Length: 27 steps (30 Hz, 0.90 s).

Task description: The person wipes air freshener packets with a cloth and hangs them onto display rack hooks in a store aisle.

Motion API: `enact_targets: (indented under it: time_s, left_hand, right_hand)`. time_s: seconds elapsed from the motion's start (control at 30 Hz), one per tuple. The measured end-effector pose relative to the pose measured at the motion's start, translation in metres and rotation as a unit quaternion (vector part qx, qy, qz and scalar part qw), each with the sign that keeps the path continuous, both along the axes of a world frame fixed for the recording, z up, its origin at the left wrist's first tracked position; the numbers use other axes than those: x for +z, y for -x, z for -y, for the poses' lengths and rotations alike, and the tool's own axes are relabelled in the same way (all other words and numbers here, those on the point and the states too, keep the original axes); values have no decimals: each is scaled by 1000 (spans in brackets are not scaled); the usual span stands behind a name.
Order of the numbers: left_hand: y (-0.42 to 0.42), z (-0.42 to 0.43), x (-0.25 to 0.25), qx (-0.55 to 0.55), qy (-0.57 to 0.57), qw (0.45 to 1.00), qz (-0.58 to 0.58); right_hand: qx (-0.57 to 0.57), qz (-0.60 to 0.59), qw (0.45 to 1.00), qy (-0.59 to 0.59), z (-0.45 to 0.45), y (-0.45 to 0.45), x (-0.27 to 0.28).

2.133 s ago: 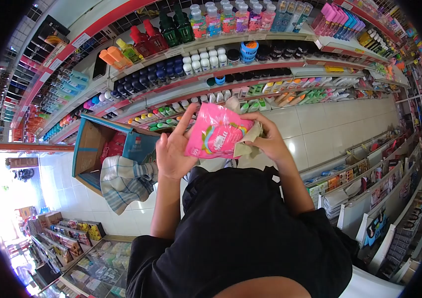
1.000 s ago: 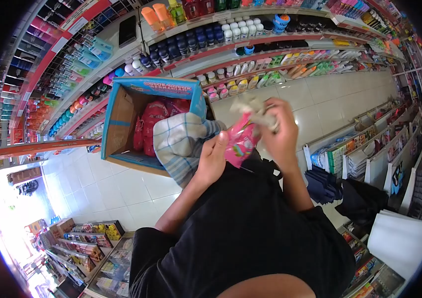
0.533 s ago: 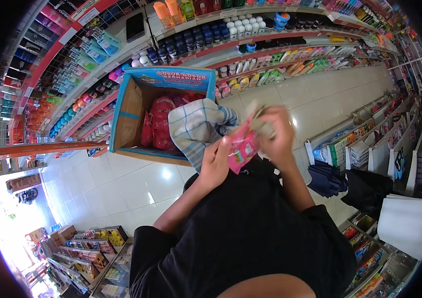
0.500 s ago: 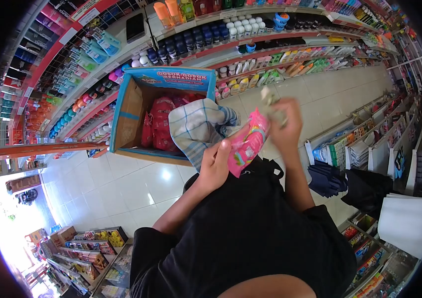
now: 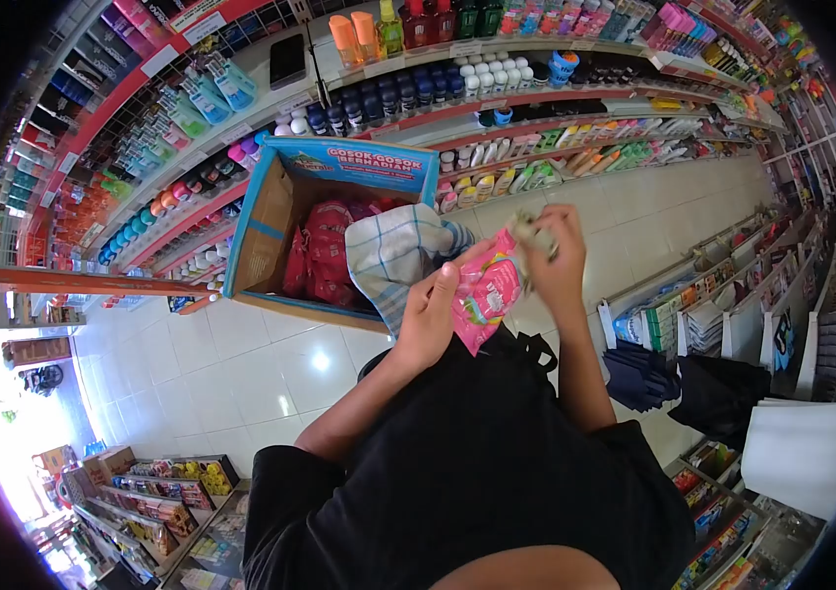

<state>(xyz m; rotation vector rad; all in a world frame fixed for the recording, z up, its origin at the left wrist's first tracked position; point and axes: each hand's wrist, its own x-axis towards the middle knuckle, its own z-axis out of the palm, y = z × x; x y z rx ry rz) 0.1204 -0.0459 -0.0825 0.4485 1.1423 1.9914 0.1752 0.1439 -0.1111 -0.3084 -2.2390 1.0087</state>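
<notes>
My left hand [image 5: 427, 317] is closed on a shiny pink packet [image 5: 489, 295] with colourful print, held tilted in front of my body. A crumpled greenish-grey cloth [image 5: 537, 239], slightly blurred, is pinched in my right hand [image 5: 563, 258]. The cloth lies against the packet's upper right end. Just left of the packet, a white-and-blue checked cloth [image 5: 393, 258] drapes over the near right corner of an open cardboard box [image 5: 259, 264]. Inside the box are several red-pink packets [image 5: 328, 241], partly covered by the checked cloth.
Shelves of bottles [image 5: 408, 95] curve round the far side, with a dark phone [image 5: 287, 61] lying on one. To the right stands a rack [image 5: 703, 295] with hanging dark bags [image 5: 723, 393]. Tiled floor [image 5: 231, 364] shows beneath the box. Another display [image 5: 157, 501] is at lower left.
My right hand has brought the cloth down from above onto the packet's end. The packet has turned so its printed face shows more. My view has shifted slightly.
</notes>
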Motion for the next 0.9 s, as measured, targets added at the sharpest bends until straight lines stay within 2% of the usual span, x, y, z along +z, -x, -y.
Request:
enact_targets:
  time_s: [0.03, 0.07, 0.1, 0.13, 0.17, 0.23, 0.27, 0.3, 0.33, 0.37, 0.4, 0.43, 0.47, 0.53, 0.57, 0.63, 0.67, 0.73, 0.77, 0.83, 0.9]
  left_hand:
    - [0, 1, 2, -4, 1, 1000, 2]
    - [0, 1, 6, -7, -22, 999, 36]
    - [1, 2, 11, -8, -45, 997, 69]
    - [3, 1, 14, -5, -52, 996, 75]
    - [6, 0, 14, -3, -52, 996, 72]
    - [7, -1, 11, 27, -41, 995, 91]
    - [7, -4, 8, 27, -40, 995, 92]
    - [8, -6, 4, 25, -26, 995, 92]
    - [7, -7, 0, 23, -11, 996, 91]
    - [6, -7, -5, 21, -10, 995, 92]
    - [4, -8, -7, 33, 2, 996, 86]
    - [3, -10, -6, 44, 13, 996, 79]
    - [4, -9, -2, 51, -18, 990, 131]
    - [6, -11, 15, 43, -31, 988, 147]
    - [7, -12, 18, 39, -44, 985, 165]
    - [11, -11, 18, 52, -44, 982, 175]
    - [15, -10, 19, 76, -56, 981, 170]
    - [19, -9, 22, 97, -68, 982, 148]
    - [18, -11, 21, 95, -66, 982, 149]
    - [16, -14, 19, 77, -41, 988, 124]
    - [11, -18, 15, 52, -23, 992, 116]
  right_hand:
    - [-80, 12, 995, 62, -13, -3, -12]
    - [-84, 14, 994, 63, -20, -13, -18]
    - [-88, -32, 944, 315, -25, -19, -19]
    - [-81, -79, 832, 544, -30, -17, -20]
    - [-77, -80, 832, 544, -30, -18, -21]
    - [-54, -133, 891, 431, -18, -30, -5]
    - [-55, -131, 891, 431, -11, -33, 8]
    - [-14, -113, 951, 287, 3, -31, 28]
    - [26, -93, 986, 135, 15, -28, 43]
    - [24, -92, 986, 136, 25, -26, 51]
    - [87, -41, 995, 5, 33, -23, 58]
    - [148, 12, 981, -126, 36, -23, 61]
    - [147, 11, 981, -127, 33, -26, 53]
    - [123, -10, 991, -57, 17, -39, 22]
    - [125, -11, 990, -59, 8, -48, 10]
    - [31, 53, 997, 50, -5, -62, -6]
    - [30, 51, 997, 52, -5, -62, -7]
    - [-116, -23, 962, 247, -4, -62, 2]
    - [-118, -22, 961, 248, -1, -61, 9]
    - [-82, -147, 950, 261, 16, -53, 33]
    - [10, -132, 981, 143, 27, -43, 46]
